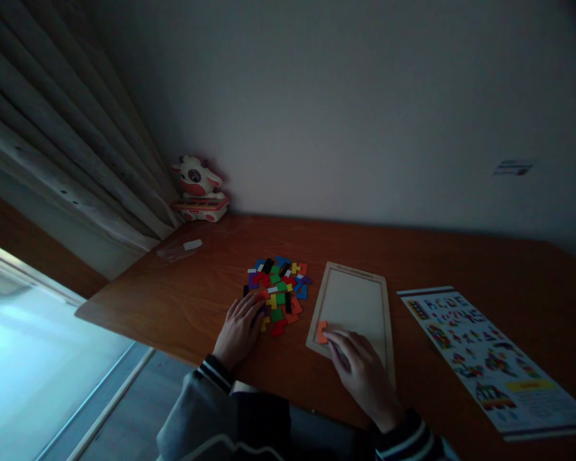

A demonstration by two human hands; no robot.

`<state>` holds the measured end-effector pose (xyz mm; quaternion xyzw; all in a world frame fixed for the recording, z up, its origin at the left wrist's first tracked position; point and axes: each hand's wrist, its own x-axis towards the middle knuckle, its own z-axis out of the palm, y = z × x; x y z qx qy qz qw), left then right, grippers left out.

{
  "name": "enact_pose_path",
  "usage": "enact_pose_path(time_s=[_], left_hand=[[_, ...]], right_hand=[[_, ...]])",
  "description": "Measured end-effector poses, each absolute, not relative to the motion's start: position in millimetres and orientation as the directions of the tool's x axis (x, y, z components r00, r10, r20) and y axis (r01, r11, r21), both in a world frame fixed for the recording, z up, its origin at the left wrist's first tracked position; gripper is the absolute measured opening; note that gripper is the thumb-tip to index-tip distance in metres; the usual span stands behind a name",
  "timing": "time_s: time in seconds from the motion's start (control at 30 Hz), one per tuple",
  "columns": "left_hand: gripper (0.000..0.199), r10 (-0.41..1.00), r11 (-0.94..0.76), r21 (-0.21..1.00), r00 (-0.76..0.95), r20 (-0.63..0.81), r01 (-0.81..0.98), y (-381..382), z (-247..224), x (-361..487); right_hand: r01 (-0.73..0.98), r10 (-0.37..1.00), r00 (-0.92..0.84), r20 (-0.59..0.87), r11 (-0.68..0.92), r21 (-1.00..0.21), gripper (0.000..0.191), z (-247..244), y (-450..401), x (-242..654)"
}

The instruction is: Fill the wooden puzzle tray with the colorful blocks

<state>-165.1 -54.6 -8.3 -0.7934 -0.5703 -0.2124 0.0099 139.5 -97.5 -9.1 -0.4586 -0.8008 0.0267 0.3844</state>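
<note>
A pile of flat coloured puzzle pieces [277, 314] lies on the brown table. My left hand [240, 326] rests at the pile's near left edge, its fingers stretched over the outer pieces. To the right of the pile is a shallow wooden tray [389, 320] with a pale base. An orange piece [322, 332] lies in the tray's near left corner, and the fingertips of my right hand [360, 368] are closed together on its right side. The near right part of the tray is hidden under my right hand.
A printed sheet [484, 358] with colourful figures lies right of the tray. A cow-shaped toy [199, 189] stands at the back left, with a clear plastic bag [173, 251] before it. The table's left edge [139, 337] runs beside a curtain [77, 128].
</note>
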Motion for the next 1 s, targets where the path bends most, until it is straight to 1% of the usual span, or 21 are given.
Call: enact_pose_path(time_s=[0.13,0.27,0.4,0.77,1.0], left_hand=[[0.039,0.909,-0.339,0.192,0.268,0.321,0.921,-54.3,-9.2,-164.3],[0.038,0.904,-0.333,0.194,0.254,0.345,0.923,-53.6,-11.3,-165.3],[0.038,0.900,-0.314,0.184,0.230,0.371,0.931,-54.1,-13.8,-167.2],[0.037,0.912,-0.295,0.138,0.236,0.336,0.945,-56.3,-11.0,-166.0],[0.034,0.895,-0.324,0.164,0.245,0.373,0.932,-57.1,-6.0,-164.7]], right_hand=[[0.705,0.762,-0.309,0.569,0.585,-0.400,0.026,-5.0,-101.6,139.7],[0.692,0.758,-0.356,0.547,0.607,-0.390,0.027,-2.0,-101.8,138.7],[0.695,0.772,-0.313,0.553,0.583,-0.421,0.025,-3.7,-101.6,138.0],[0.682,0.793,-0.302,0.529,0.567,-0.462,0.023,-9.1,-101.1,141.5],[0.692,0.800,-0.289,0.527,0.554,-0.462,0.022,-8.9,-101.8,140.7]])
